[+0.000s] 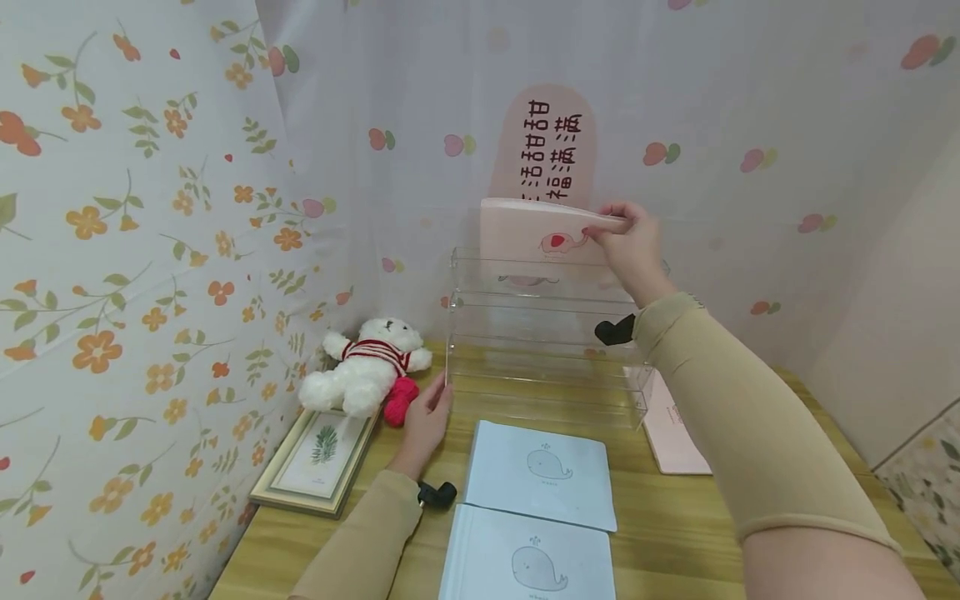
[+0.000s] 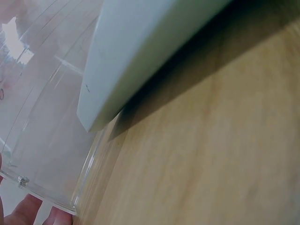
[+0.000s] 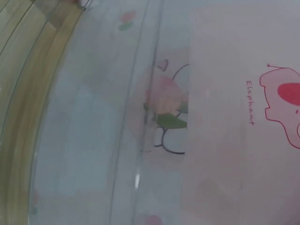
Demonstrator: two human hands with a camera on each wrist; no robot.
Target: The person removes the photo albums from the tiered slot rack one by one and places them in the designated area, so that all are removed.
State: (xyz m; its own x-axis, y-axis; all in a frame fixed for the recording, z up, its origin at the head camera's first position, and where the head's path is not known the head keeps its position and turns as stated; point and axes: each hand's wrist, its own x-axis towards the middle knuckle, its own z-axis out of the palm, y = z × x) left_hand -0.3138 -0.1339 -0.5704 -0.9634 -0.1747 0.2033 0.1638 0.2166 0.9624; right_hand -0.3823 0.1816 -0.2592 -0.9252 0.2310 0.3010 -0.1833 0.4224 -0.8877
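Note:
In the head view my right hand (image 1: 633,250) pinches the upper right corner of a pink elephant notebook (image 1: 517,229). The notebook is upright at the top of a clear acrylic rack (image 1: 547,383), its lower part seen through the rack's front. In the right wrist view the notebook's cover (image 3: 225,164) fills the right side, beside clear panels. My left hand (image 1: 426,425) touches the rack's left side low down; in the left wrist view its fingers (image 2: 26,208) lie along the outside of the clear side panel (image 2: 47,194).
Two pale blue whale notebooks (image 1: 543,475) lie in front of the rack. A pink notebook (image 1: 675,433) lies to its right, partly behind the rack. To the left are a white teddy bear (image 1: 360,375), a red yarn bundle (image 1: 401,402) and a framed plant picture (image 1: 322,462).

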